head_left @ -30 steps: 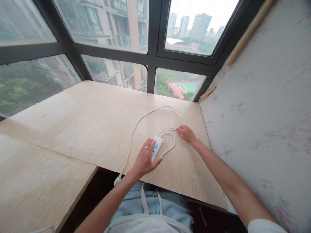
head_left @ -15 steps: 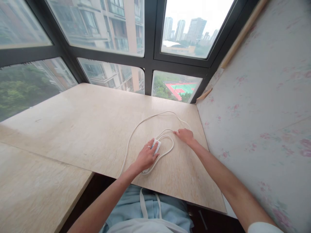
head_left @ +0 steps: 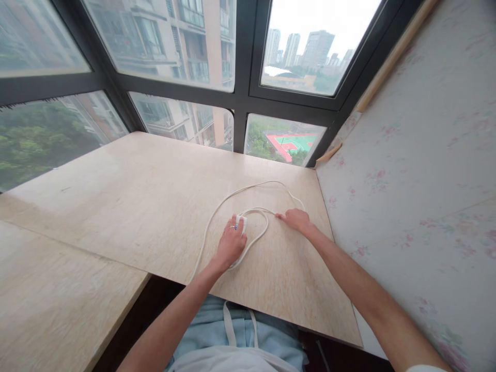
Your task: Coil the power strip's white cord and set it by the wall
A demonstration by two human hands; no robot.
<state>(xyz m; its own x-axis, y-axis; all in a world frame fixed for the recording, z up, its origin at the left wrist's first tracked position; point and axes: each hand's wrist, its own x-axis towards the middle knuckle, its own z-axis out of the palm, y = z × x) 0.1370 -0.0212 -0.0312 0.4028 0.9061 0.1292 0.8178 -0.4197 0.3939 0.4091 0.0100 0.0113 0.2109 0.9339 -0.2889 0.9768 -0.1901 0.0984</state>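
Note:
My left hand (head_left: 231, 241) is closed over a white power strip (head_left: 242, 222) on the pale marble-patterned top, its fingers hiding most of the strip. A ring shows on one finger. My right hand (head_left: 295, 219) pinches the white cord (head_left: 260, 208) between thumb and index finger, with the other fingers curled in. Between the hands the cord makes a narrow loop. From the right hand a longer stretch curves round the back and left, down to the front edge.
The marble-patterned top (head_left: 127, 196) runs back to dark window frames (head_left: 241, 124). A flowered wall (head_left: 406, 170) stands close on the right. A second, similar top (head_left: 58, 299) lies at left, with a dark gap in front. My legs are against the front edge.
My left hand has moved left and slightly away from me with the power strip, and the loop has shifted left and narrowed. My right hand has hardly moved.

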